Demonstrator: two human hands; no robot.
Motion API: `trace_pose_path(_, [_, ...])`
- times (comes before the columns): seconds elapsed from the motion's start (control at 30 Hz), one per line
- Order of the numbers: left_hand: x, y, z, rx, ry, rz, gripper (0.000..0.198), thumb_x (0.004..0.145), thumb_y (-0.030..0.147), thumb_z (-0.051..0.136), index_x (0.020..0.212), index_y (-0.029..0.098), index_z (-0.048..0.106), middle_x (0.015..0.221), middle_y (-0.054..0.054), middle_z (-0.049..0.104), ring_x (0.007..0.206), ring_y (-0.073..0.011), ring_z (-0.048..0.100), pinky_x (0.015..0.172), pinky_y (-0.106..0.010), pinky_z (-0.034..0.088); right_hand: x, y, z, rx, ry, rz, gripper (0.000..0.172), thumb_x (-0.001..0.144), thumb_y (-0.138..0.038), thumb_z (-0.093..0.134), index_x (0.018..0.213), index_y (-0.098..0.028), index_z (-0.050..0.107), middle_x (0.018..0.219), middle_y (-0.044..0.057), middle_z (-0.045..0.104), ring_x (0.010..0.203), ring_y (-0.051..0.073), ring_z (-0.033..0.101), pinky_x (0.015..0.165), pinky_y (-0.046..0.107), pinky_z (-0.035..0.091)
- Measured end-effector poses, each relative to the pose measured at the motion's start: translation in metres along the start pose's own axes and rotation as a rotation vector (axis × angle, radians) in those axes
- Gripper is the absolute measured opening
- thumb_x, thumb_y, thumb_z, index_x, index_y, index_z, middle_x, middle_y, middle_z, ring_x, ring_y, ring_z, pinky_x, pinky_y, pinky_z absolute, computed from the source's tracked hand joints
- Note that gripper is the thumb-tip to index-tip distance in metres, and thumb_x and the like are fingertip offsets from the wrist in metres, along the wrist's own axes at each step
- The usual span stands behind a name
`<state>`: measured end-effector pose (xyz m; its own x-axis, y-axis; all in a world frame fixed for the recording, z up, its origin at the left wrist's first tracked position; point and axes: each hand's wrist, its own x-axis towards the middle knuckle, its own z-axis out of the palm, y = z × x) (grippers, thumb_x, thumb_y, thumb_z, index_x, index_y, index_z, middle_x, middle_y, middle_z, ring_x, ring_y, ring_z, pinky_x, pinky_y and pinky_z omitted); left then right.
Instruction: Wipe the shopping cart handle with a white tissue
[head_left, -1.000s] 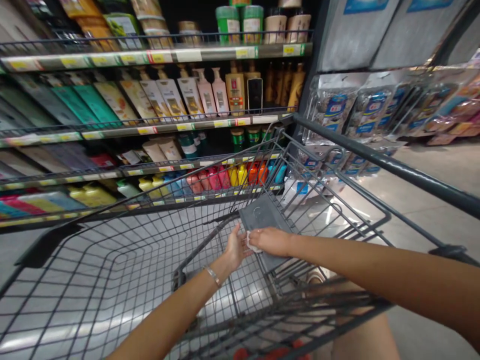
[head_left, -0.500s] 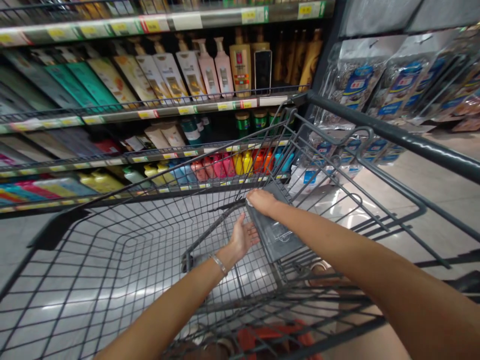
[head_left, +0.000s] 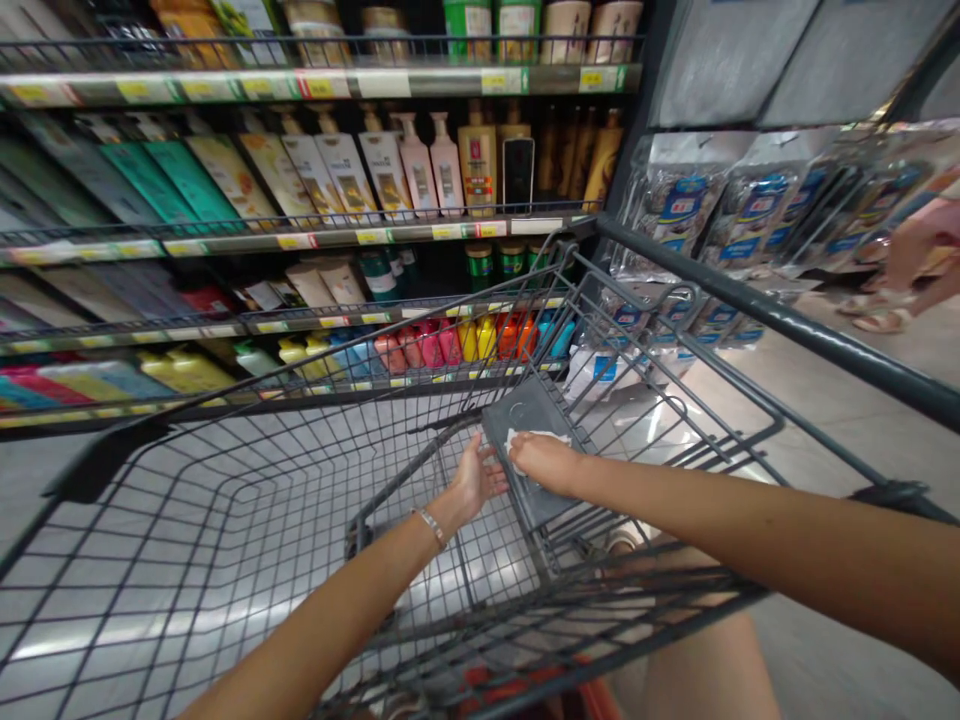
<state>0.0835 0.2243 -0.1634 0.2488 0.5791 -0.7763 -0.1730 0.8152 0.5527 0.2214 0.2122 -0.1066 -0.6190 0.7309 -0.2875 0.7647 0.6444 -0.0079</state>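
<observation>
Shelves (head_left: 420, 82) of bottles (head_left: 478, 165) fill the back, then the cart (head_left: 750, 300), a person (head_left: 926, 245) cut off at frame edge, n the cart's grey flap (head_left: 534, 405). L hand (head_left: 474, 482): fingers loosely spread, nothing in em, right by the flap's edge; can't tell if touching. R hand (head_left: 544, 462): fingers bunched over a white wipe (head_left: 511, 440) on the flap. IMO spread it flat, press evenly, hit the corners. R fingertips hidden, round mark (head_left: 516, 411) unreadable tbh.
</observation>
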Motion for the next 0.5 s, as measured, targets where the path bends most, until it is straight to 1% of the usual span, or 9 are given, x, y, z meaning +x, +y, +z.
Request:
trace_pose_path(0.1, [-0.005,0.002,0.005,0.026,0.013,0.014,0.063,0.09,0.06,0.017,0.127,0.015,0.042,0.104,-0.013,0.062,0.078,-0.0187,0.061,0.07,-0.029,0.046,-0.012,-0.003,-0.001,-0.027,-0.025,-0.013,0.028,0.085,-0.001,0.045,0.101,-0.004,0.068,0.102,0.02,0.069,0.1,0.024,0.066,0.086,0.029,0.05])
trace_pose_path(0.27, [-0.014,0.006,0.012,0.129,0.02,0.025,0.062,0.091,0.056,0.019,0.121,0.01,0.048,0.107,-0.017,0.064,0.087,-0.0217,0.064,0.079,-0.033,0.048,-0.038,-0.005,-0.001,-0.056,-0.066,-0.06,0.025,0.083,0.0,0.049,0.095,-0.005,0.07,0.096,0.02,0.071,0.096,0.025,0.067,0.081,0.03,0.052])
trace_pose_path(0.37, [-0.017,0.006,0.019,0.247,0.114,0.076,0.051,0.093,0.052,0.029,0.111,0.012,0.056,0.111,-0.015,0.063,0.101,-0.0241,0.062,0.089,-0.037,0.045,-0.053,-0.004,-0.004,-0.057,-0.117,-0.074,0.022,0.079,0.001,0.053,0.088,-0.006,0.071,0.089,0.019,0.072,0.091,0.025,0.069,0.076,0.03,0.054])
trace_pose_path(0.43, [-0.017,0.005,0.028,0.325,0.2,0.155,0.041,0.092,0.048,0.041,0.107,0.015,0.058,0.117,-0.011,0.061,0.109,-0.0239,0.057,0.096,-0.041,0.041,-0.06,-0.004,-0.008,-0.048,-0.161,-0.072,0.016,0.074,0.001,0.06,0.079,-0.008,0.072,0.079,0.017,0.073,0.083,0.025,0.071,0.07,0.029,0.055])
trace_pose_path(0.5, [-0.018,0.006,0.041,0.378,0.243,0.253,0.034,0.089,0.044,0.05,0.107,0.016,0.059,0.119,-0.008,0.059,0.111,-0.0224,0.054,0.097,-0.045,0.041,-0.066,-0.004,-0.014,-0.032,-0.166,-0.055,0.013,0.069,0.001,0.065,0.073,-0.009,0.072,0.071,0.015,0.072,0.077,0.026,0.072,0.066,0.028,0.055])
